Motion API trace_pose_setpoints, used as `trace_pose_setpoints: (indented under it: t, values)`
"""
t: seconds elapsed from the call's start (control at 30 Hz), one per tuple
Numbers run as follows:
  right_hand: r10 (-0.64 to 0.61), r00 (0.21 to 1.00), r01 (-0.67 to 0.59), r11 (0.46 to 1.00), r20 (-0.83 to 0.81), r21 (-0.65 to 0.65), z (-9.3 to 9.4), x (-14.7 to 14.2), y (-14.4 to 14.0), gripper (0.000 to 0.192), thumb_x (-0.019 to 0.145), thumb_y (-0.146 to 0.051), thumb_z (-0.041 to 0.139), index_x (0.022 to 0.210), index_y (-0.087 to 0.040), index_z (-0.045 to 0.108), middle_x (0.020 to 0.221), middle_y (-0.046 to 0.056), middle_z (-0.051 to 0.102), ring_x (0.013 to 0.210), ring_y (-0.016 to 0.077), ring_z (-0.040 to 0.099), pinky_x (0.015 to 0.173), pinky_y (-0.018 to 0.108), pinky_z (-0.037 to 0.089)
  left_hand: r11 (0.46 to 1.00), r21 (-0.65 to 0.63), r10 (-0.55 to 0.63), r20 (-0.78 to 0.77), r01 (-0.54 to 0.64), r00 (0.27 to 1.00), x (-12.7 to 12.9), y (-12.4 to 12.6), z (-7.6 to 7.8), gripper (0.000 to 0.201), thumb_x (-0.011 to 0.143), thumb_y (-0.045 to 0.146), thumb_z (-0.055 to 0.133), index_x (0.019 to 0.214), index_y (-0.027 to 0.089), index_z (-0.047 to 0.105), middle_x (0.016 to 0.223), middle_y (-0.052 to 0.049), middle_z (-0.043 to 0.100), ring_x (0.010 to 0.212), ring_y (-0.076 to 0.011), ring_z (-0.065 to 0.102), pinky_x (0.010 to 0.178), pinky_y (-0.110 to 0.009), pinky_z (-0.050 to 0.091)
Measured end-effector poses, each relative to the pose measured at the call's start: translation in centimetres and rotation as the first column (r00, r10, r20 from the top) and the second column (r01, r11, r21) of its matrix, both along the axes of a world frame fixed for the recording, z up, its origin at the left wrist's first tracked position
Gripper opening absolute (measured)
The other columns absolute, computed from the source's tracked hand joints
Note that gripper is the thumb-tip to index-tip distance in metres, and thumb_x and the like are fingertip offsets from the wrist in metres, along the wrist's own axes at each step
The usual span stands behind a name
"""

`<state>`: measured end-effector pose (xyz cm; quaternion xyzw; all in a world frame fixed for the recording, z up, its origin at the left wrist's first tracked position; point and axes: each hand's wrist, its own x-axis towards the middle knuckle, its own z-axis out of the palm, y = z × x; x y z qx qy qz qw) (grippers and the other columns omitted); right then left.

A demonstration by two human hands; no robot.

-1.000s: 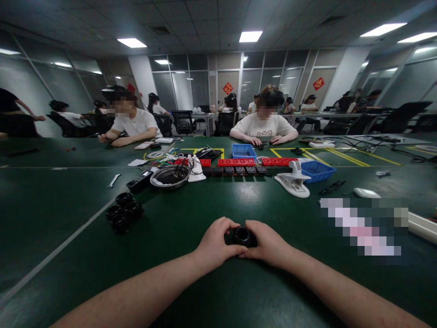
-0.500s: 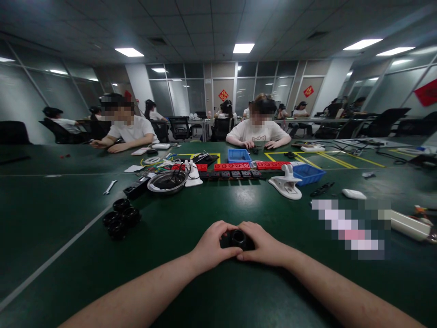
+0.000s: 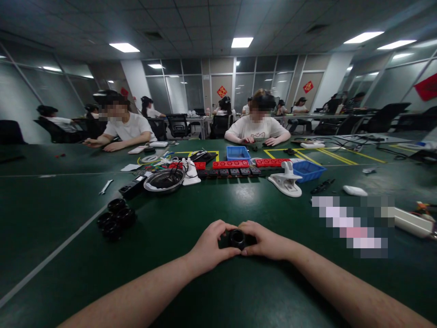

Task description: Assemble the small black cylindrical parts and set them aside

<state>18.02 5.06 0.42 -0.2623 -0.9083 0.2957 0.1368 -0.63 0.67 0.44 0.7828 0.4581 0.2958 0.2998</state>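
Note:
Between my two hands is a glossy black ring-shaped part (image 3: 237,238), its round hole facing up toward me. My left hand (image 3: 210,245) curves around its left side, with thumb in front and fingertips behind. From the right, my right hand (image 3: 268,241) closes on the same part, its thumb at the near edge and fingers at the far edge. The fingertips of both hands almost meet. What lies under the part is hidden. Off to the left, several similar black round parts (image 3: 116,218) stand clustered on the green table (image 3: 164,291).
Ahead are red power strips (image 3: 232,164), a metal bowl (image 3: 164,181), a white clip-on base (image 3: 287,182) and a blue bin (image 3: 309,171). A wrench (image 3: 106,187) lies at left. Two co-workers (image 3: 257,130) sit across the table. A blurred-out patch covers something at right.
My right thumb has shifted slightly along the part's near edge. Both hands stay around the black part. The whole view has moved slightly.

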Motion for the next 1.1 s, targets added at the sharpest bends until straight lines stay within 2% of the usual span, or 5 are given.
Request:
trace_pose_setpoints:
  t: [0.23,0.5,0.73,0.93,1.1]
  values:
    - [-0.169,0.985,0.168,0.986,0.027,0.016,-0.6,-0.5,-0.3,0.032,0.054,-0.034,0.069,0.071,-0.016,0.050,0.072,-0.002,0.048,0.068,0.0132,0.045,0.057,0.022,0.033,0.999,-0.023,0.047,-0.008,-0.047,0.999,0.2,0.0,0.1,0.036,0.058,0.034,0.068,0.089,0.020,0.054,0.082,0.000,0.050,0.075,-0.0160,0.047,0.063,-0.025,0.037]
    - [-0.436,0.892,0.373,0.858,0.118,0.353,-0.9,-2.1,-2.0,0.048,0.056,-0.061,0.055,0.070,-0.016,0.048,0.069,0.004,0.053,0.066,0.0192,0.048,0.057,0.029,0.032,0.981,0.036,0.192,-0.001,-0.192,0.981,0.5,-0.2,-0.5,0.032,0.055,0.028,0.069,0.082,0.018,0.053,0.081,0.000,0.049,0.075,-0.0167,0.046,0.064,-0.026,0.037]
    - [-0.204,0.978,0.193,0.962,0.036,0.191,-0.4,-1.2,-1.8,0.069,0.049,-0.058,0.063,0.103,-0.018,0.047,0.090,0.005,0.052,0.082,0.0215,0.047,0.070,0.032,0.035,0.998,0.024,0.059,-0.008,-0.058,0.998,0.0,-0.2,0.2,0.034,0.061,0.032,0.065,0.091,0.020,0.054,0.084,-0.001,0.051,0.078,-0.0169,0.047,0.066,-0.026,0.037]
    - [-0.053,0.998,0.053,0.999,0.018,-0.008,0.4,-0.3,-0.7,0.036,0.064,-0.037,0.063,0.092,-0.017,0.055,0.084,0.002,0.051,0.080,0.0175,0.046,0.071,0.028,0.036,0.999,0.003,-0.036,-0.014,0.036,0.999,-0.4,-0.1,0.4,0.037,0.065,0.033,0.062,0.100,0.023,0.053,0.085,-0.001,0.051,0.077,-0.0159,0.047,0.066,-0.025,0.037]
    - [-0.009,1.000,0.009,0.998,-0.005,-0.066,0.7,-0.1,-0.4,0.032,0.066,-0.030,0.062,0.095,-0.017,0.055,0.086,0.003,0.051,0.083,0.0175,0.046,0.074,0.029,0.035,0.999,-0.016,-0.039,0.008,0.040,0.999,-0.4,0.1,0.0,0.039,0.065,0.032,0.063,0.101,0.023,0.052,0.085,-0.001,0.050,0.076,-0.0151,0.047,0.064,-0.024,0.037]
